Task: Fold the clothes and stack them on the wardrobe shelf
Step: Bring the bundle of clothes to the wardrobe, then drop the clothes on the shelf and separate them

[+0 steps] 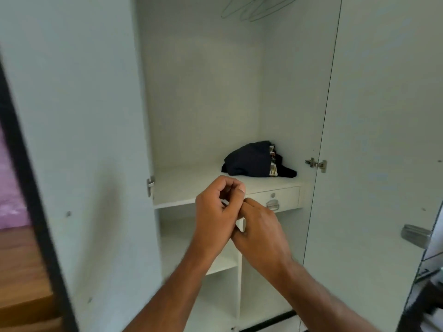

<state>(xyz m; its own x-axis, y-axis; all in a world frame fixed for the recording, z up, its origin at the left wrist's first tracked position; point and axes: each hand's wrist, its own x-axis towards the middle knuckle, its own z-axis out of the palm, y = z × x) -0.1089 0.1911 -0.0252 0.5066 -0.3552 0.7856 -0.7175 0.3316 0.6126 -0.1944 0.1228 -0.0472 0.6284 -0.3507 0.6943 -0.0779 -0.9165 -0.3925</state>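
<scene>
White laminate wardrobe (203, 92), both doors swung open, seen from the head view. The left door (79, 140) fills the left part of the view; the right door (383, 116) fills the right part and carries a brushed metal handle (416, 234) near its outer edge. A metal hinge (317, 164) joins the right door to the cabinet side, and another hinge (150, 185) sits on the left side at shelf height.

The white wardrobe shelf (187, 185) runs across the middle of the cabinet. On its rear right part lies a folded pile of dark navy clothes (254, 160) with a strip of patterned fabric showing at its right edge. Under the right half of the shelf is a shallow white drawer (275, 198) with a round lock and a metal pull. Below are further white compartments divided by an upright panel (239, 283).

Both bare forearms reach forward in front of the shelf edge. The left hand (215, 212) has its fingers curled with thumb and fingertips drawn together; it holds nothing that can be made out. The right hand (260, 233) lies just beside and against it, fingers bent toward the left palm; whether it grips anything cannot be told.

Thin wire hangers (254, 8) hang at the top. A strip of purple fabric (9, 188) and wooden surface (21, 271) shows at far left.
</scene>
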